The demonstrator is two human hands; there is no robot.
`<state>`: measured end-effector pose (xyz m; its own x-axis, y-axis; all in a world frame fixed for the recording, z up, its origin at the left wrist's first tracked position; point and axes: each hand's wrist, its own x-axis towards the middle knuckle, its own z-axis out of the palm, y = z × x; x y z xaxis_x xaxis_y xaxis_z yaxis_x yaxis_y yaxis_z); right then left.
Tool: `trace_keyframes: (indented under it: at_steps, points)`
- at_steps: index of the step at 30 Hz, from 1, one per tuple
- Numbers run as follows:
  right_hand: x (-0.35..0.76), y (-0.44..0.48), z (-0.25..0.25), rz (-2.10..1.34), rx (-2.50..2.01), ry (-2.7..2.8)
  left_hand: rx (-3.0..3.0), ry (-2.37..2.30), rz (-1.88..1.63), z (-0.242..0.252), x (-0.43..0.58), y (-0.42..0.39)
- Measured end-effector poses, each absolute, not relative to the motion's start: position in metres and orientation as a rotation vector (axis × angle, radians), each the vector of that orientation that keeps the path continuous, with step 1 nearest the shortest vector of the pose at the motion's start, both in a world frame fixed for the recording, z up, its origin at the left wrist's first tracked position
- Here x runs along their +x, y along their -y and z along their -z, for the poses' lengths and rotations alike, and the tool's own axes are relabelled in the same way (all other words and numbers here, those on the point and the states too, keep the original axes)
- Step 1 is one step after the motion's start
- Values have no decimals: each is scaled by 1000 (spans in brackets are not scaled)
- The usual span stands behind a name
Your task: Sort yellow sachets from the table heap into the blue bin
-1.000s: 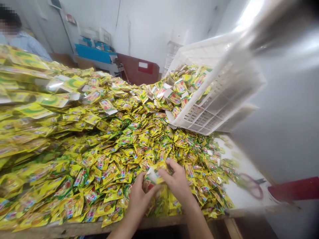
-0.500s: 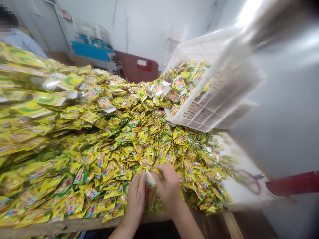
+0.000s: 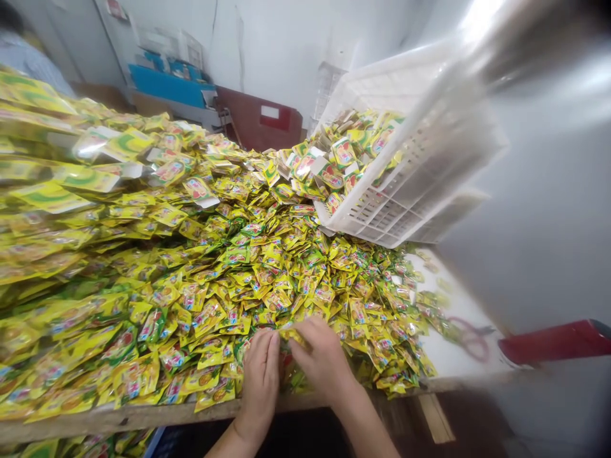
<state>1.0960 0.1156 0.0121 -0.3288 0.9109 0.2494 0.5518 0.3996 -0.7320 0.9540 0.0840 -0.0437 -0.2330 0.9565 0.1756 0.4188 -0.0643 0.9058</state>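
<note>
Just above the table's near edge, my left hand (image 3: 261, 369) is closed with its fingers together, side-on, around what seems to be a small printed carton, mostly hidden. My right hand (image 3: 322, 359) faces it, thumb and fingers pinched on a yellow packet (image 3: 289, 333) at the gap between the hands. Both hands rest against a broad heap of small yellow and green candy packets (image 3: 267, 273). Loose yellow cartons with white flaps (image 3: 200, 191) lie higher up on the heap.
A white plastic basket (image 3: 367, 222) lies tipped on the heap at right, spilling cartons. Pink-handled scissors (image 3: 470, 337) and a red cylindrical object (image 3: 548, 343) are on the white tabletop at right. The wooden table edge (image 3: 119, 416) runs along the front. A person (image 3: 33, 60) is at far left.
A white flap showed between my hands before; now yellow shows there, at my right fingertips. My hands have barely moved. The view has tilted slightly, shifting the scene up and left.
</note>
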Motion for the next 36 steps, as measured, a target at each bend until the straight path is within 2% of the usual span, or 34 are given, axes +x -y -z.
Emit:
trace_keyframes:
  at_steps: [7,12,16,24,28,36]
  points:
    - [1104,-115,-39,-679,-1195,2418,1342,-1559,-1211,39,947,-65]
    - [1107,-113,-36,-855,-1210,2142,1234,-1486,-1192,27,942,-60]
    - [1103,-113,-13,-781,-1257,1955,1190,-1283,-1155,27,937,-60]
    - [1099,-108,-20,-684,-1026,2274,1205,-1189,-1006,31,925,-67]
    - [1092,-114,-16,-589,-1080,2174,1171,-1231,-1011,27,926,-71]
    - [1107,-118,-24,-709,-987,2255,1169,-1225,-1010,28,928,-74]
